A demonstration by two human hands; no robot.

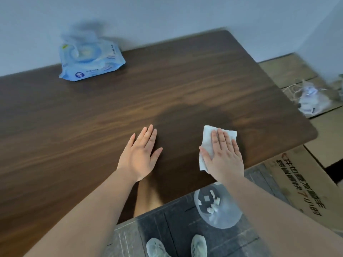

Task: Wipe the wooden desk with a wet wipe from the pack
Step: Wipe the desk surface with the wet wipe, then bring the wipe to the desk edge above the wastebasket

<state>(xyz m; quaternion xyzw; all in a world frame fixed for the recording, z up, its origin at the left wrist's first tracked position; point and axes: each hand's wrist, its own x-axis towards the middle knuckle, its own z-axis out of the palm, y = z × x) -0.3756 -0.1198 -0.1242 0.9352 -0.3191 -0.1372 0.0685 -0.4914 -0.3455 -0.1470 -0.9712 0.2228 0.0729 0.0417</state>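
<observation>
Pale shoes (177,246) on dark floor tiles, beside a clear bin bag (219,206) with white scraps. Right hand (223,153) flat on a white wipe (208,143), grip spread, pressing it to the table (92,127) near the front right corner. Left hand (141,154) just beside, grip spread, flat on bare wood. Blue pack (89,60) far back left, flap up. Cardboard boxes (304,180) at right.

Dark-brown grained desk (130,101), white wipe (207,141)

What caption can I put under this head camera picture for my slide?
Right hand presses a white wet wipe flat on the wooden desk; left hand rests beside it.
</observation>
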